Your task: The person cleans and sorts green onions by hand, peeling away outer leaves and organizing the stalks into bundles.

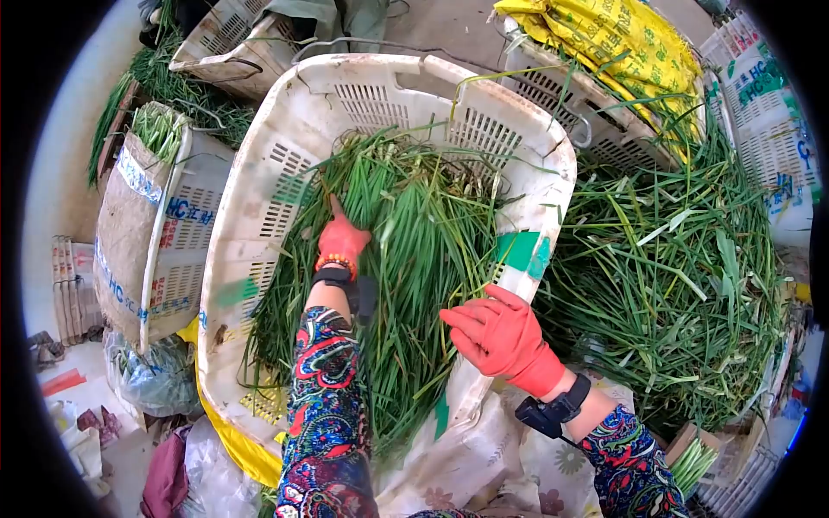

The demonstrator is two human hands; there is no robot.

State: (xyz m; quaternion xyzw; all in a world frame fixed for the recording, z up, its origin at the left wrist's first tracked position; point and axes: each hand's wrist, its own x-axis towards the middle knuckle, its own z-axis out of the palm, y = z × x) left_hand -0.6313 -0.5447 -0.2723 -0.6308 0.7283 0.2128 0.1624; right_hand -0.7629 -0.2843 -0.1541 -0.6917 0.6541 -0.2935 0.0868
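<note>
A large white plastic basket [566,164] holds a heap of long green chives [414,250]. My left hand [339,240], in a red glove, lies on the left side of that heap. Its index finger is stretched out over the leaves; the other fingers are partly hidden, and no bunch shows in its grasp. Over the basket's right rim is my right hand [505,338], also red-gloved, with fingers loosely bent and apart and nothing in them. Both wrists wear black straps with a small device.
Right of the basket lies a big pile of loose greens [665,293]. A yellow printed sack [613,60] covers another basket at the back. On the left stand a burlap-wrapped crate [129,233] of stalks and a plastic bag [151,375]. Patterned cloth [509,449] lies in front.
</note>
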